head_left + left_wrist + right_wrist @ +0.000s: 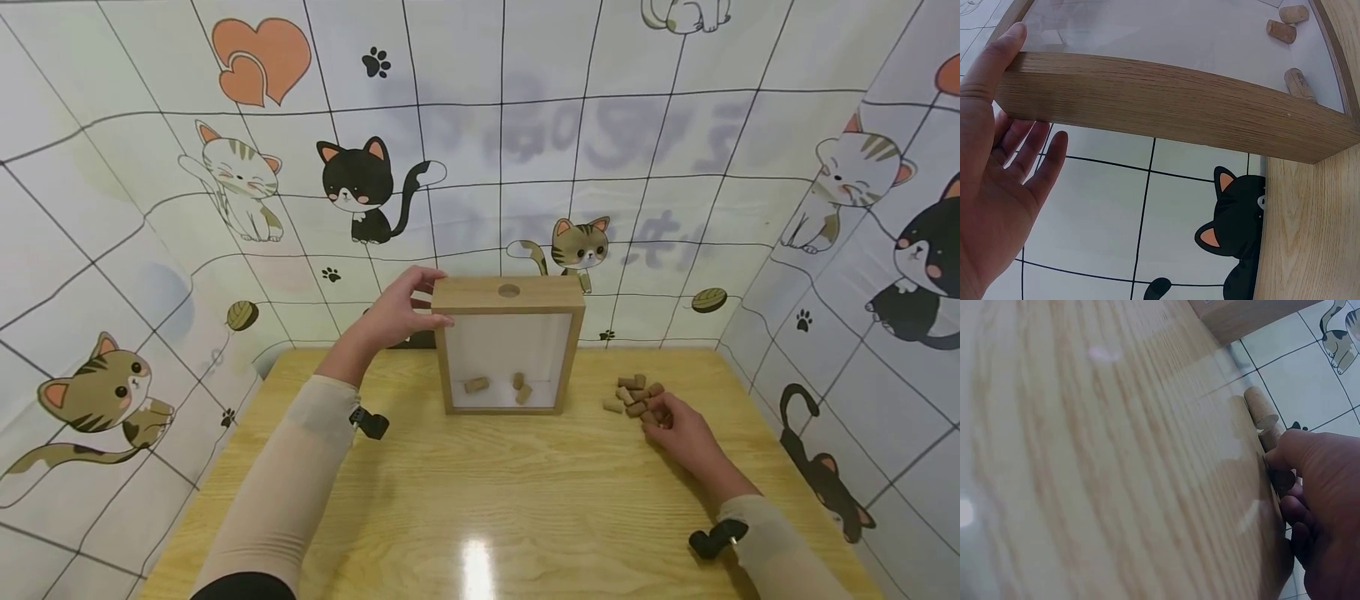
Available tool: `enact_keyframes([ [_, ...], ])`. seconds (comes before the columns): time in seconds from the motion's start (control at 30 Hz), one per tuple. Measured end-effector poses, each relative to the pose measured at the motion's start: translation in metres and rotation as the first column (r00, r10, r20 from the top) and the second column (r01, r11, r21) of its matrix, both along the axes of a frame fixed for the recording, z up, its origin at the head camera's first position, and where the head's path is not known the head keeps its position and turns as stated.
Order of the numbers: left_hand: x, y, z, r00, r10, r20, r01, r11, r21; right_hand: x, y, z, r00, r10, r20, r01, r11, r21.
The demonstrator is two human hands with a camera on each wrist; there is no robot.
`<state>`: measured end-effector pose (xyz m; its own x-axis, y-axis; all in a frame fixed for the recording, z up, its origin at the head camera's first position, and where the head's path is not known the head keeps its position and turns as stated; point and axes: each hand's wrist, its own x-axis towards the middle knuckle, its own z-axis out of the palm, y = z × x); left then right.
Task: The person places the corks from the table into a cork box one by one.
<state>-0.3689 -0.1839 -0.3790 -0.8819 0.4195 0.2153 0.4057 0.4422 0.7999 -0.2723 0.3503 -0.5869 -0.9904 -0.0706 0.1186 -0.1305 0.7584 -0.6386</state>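
A wooden frame box (508, 297) with a clear front and a round hole in its top stands upright on the table. Several corks (476, 385) lie inside at its bottom. My left hand (397, 310) holds the box's upper left corner, thumb on the front edge and fingers behind; the left wrist view shows that thumb over the wooden side (1166, 103). At the right, my right hand (684, 429) is down at a loose pile of corks (626, 396). Its thumb and fingers pinch a cork (1282, 479), mostly hidden by the hand.
The wood-grain table (480, 492) reaches back to a wall covering (465, 200) printed with cats and grid lines. Small black cameras (370, 422) are strapped at both wrists. Bare tabletop lies between the box and the cork pile.
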Motion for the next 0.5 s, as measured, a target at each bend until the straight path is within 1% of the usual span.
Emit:
enact_keyframes([
  [0.2, 0.002, -0.001, 0.002, 1.0, 0.008, 0.013, -0.008, 1.0, 0.014, 0.002, 0.0, 0.002, 0.999, 0.016, -0.036, -0.016, 1.0, 0.004],
  [0.3, 0.003, 0.0, 0.003, 1.0, 0.008, 0.022, -0.008, 1.0, 0.014, 0.004, -0.001, 0.004, 0.999, 0.01, -0.045, -0.011, 1.0, -0.006],
  [0.5, 0.002, 0.0, 0.0, 1.0, -0.003, 0.018, 0.003, 1.0, 0.014, 0.008, -0.003, 0.01, 1.0, 0.003, -0.027, -0.005, 0.995, -0.099],
])
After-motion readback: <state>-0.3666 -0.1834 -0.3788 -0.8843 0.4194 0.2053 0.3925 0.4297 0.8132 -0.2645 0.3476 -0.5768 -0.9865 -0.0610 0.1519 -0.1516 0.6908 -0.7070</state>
